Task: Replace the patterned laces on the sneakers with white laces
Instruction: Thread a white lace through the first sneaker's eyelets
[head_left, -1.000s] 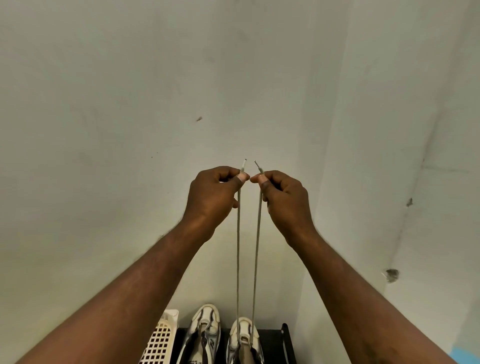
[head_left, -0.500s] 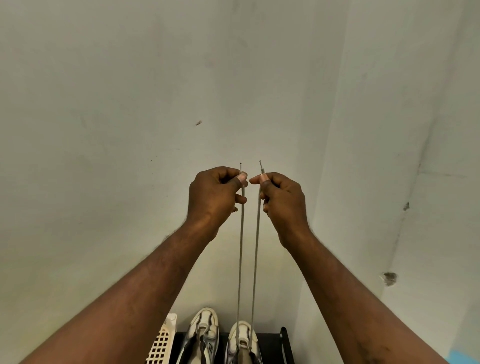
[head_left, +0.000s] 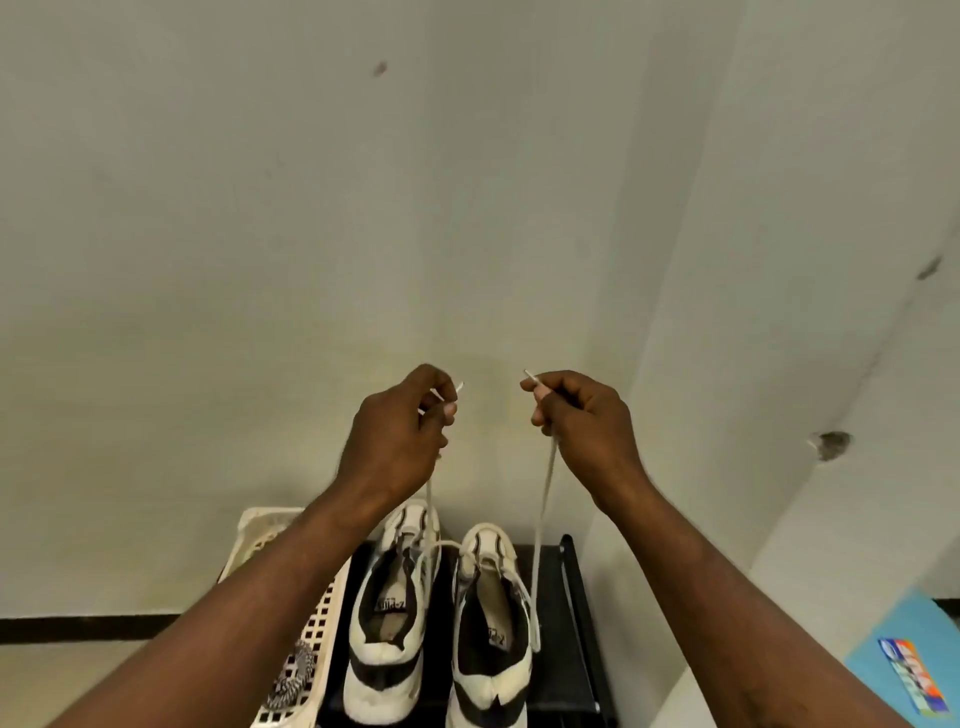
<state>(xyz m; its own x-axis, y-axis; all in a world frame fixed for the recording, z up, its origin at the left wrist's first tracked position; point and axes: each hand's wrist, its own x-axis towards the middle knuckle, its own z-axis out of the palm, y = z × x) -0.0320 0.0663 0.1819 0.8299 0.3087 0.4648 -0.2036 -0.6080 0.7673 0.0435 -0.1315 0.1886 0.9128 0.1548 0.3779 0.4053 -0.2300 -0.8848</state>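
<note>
Evening ends of white lace (head_left: 543, 499): left grip (head_left: 395, 436) pinches one tip, right grip (head_left: 587, 426) pinches other, both above right-hand sneaker (head_left: 488, 613) on black rack (head_left: 571, 623). Lace seemingly through toe-end eyelets. Person should match tip heights and keep strands untwisted before crossing.

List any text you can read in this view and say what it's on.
Nothing can be quoted; every marking is blurred.
left sneaker's insole label: dark print, too blurred to read.
right sneaker's insole label: dark print, too blurred to read.
blue item's label: coloured lettering, too blurred to read.
</note>
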